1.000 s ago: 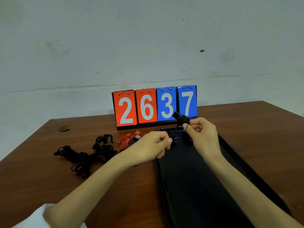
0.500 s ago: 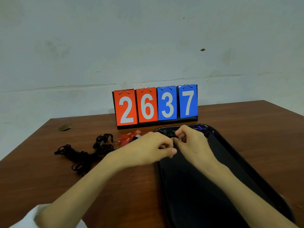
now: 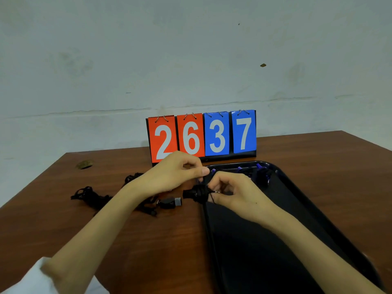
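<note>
Tray [image 3: 244, 251] & bench [image 3: 148, 240] cut off at btm edge. Left hand [image 3: 174, 172] hides scoreboard's [image 3: 201, 134] lower corner; forearm covers pt of cords [image 3: 91, 196]. Bundle [image 3: 197, 194] in right hand [image 3: 235, 194] too dark to ID; same w/ bits [image 3: 263, 175] at tray's far end.

Right hand [image 3: 232, 195] pinches black whistle [image 3: 196, 194] at tray [image 3: 265, 251] rim.

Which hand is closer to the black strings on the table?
Left. The left hand is just right of the black strings; the right hand, holding a wrapped whistle, is farther right.
</note>
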Tool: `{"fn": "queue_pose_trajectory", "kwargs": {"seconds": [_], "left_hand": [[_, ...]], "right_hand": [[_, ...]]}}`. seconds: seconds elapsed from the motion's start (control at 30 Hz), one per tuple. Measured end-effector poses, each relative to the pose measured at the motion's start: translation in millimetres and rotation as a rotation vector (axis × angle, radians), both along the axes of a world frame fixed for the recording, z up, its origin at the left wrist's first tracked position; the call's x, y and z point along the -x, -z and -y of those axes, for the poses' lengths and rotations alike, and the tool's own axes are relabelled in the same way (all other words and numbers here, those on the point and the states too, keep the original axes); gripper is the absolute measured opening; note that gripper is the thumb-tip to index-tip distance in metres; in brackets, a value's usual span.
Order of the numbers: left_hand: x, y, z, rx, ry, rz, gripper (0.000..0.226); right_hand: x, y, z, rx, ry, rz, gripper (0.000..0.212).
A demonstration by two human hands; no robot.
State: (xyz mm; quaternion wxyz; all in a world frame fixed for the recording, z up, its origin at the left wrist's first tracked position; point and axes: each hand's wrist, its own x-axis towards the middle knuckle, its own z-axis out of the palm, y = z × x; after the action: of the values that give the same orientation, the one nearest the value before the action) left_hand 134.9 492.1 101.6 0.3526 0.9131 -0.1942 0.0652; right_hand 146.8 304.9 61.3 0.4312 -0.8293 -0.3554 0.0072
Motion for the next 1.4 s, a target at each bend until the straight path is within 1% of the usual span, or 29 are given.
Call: {"fn": "queue_pose_trajectory", "kwargs": {"seconds": [0.07,0.2,0.33,0.43,0.53,0.57,0.63,0.7,0.8,1.0,1.17,1.27,1.4], "left_hand": [[-2.6,4.9,-1.9,0.038,-0.006,-0.039,0.028],[-6.6,10.9,-4.6,0.129,-0.037,-0.113,0.040],[-7.2,14.1,1.2,0.174,-0.066,-0.191,0.034],[-4.4,20.9,13.5,0.257,-0.059,-0.224,0.029],[-3.4,26.8,24.2,0.303,-0.097,-0.179,0.029],[-3.0,28.5,26.8,0.285,-0.095,-0.138,0.028],[-1.1,30.6,28.7,0.182,-0.090,-0.051,0.023],[0.8,29.9,27.8,0.059,-0.075,-0.008,0.021],[5.8,24.9,30.3,-0.122,-0.040,0.007,0.019],[10.6,14.6,26.0,-0.325,-0.120,0.155,0.020],[13.3,3.6,20.5,-0.386,-0.115,0.187,0.019],[13.9,-1.3,16.0,-0.409,-0.089,0.211,0.021],[13.6,-6.4,12.2,-0.350,-0.076,0.221,0.015]], "right_hand": [[0.0,-1.5,0.0,-0.037,-0.013,-0.030,0.012],[-2.9,-5.2,2.7,-0.165,-0.009,-0.085,0.013],[-2.6,-9.4,3.3,-0.305,0.041,-0.131,0.014],[-5.0,-9.0,4.4,-0.394,0.074,-0.196,0.009],[-10.2,-6.1,5.0,-0.459,0.144,-0.238,0.012],[-11.9,-4.8,5.0,-0.480,0.174,-0.247,0.012],[-15.0,-2.9,5.5,-0.501,0.262,-0.259,0.012],[-18.8,-0.8,6.9,-0.478,0.354,-0.234,0.010],[-23.4,2.0,9.6,-0.414,0.444,-0.167,0.007],[-21.3,8.3,6.8,-0.207,0.504,-0.009,0.009],[-14.7,6.6,5.0,-0.069,0.457,0.086,0.012],[-12.1,6.2,4.4,-0.025,0.393,0.092,0.012],[-10.9,7.9,2.1,0.022,0.277,0.079,0.013]]}}
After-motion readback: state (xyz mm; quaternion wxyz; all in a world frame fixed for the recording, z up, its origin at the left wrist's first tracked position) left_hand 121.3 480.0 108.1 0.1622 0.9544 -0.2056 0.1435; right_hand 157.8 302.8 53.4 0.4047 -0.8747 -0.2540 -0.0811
